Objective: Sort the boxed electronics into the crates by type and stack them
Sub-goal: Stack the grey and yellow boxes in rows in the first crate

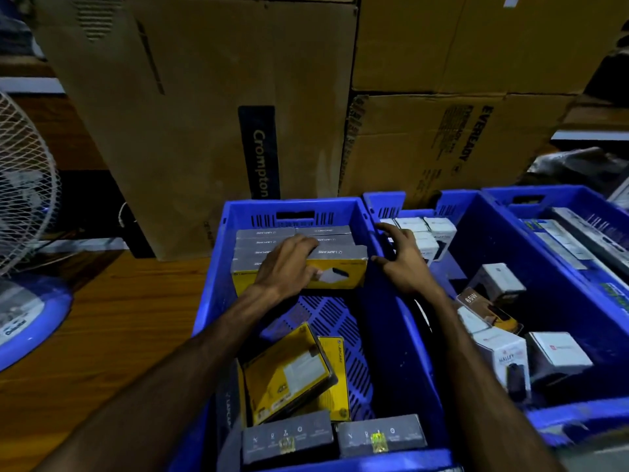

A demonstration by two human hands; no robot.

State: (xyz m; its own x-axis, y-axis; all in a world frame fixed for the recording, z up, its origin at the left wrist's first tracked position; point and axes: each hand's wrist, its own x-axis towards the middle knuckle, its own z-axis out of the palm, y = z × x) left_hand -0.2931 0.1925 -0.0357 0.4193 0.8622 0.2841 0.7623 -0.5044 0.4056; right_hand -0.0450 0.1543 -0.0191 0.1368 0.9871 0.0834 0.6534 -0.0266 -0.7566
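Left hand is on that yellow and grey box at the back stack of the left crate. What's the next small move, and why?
Probably press the yellow and grey cardboard box back flush against the row of grey boxes behind it. The left hand rests on it, it sits slightly askew, and the right hand is open at the blue plastic crate's wall, free to steady it.

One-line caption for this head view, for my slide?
Left hand presses a yellow-and-grey Lapcare box onto the stack in a blue plastic crate; right hand hovers open.

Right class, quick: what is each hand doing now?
Left hand: closed on the yellow box.
Right hand: open, empty, over the crate wall.
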